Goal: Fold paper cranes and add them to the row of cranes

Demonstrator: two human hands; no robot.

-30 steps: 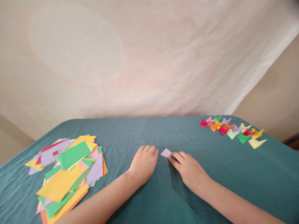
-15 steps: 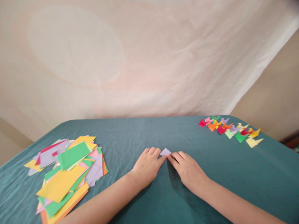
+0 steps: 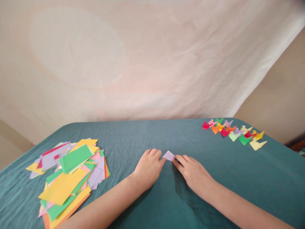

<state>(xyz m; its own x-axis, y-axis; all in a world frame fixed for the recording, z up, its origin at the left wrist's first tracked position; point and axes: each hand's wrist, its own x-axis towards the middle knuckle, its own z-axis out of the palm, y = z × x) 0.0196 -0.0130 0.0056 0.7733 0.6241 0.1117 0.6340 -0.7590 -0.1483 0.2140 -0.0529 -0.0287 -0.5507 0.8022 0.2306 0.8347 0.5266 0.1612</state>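
Note:
A small lilac folded paper (image 3: 168, 155) lies on the teal tablecloth (image 3: 166, 136) in front of me. My left hand (image 3: 149, 167) rests flat on the cloth, fingers loosely stretched, with one fingertip touching the paper's left corner. My right hand (image 3: 192, 171) lies palm down to the right of the paper. Its fingers are held together and its fingertips press on the paper's right edge, hiding part of it.
A loose heap of coloured paper sheets (image 3: 69, 171), yellow, green, lilac, pink and orange, covers the left of the table. Several small folded paper figures (image 3: 234, 133) sit in a row at the far right corner. A pale cloth backdrop (image 3: 143, 63) hangs behind.
My left hand has slid right until a fingertip meets the lilac paper. The right hand and the paper have stayed almost in place.

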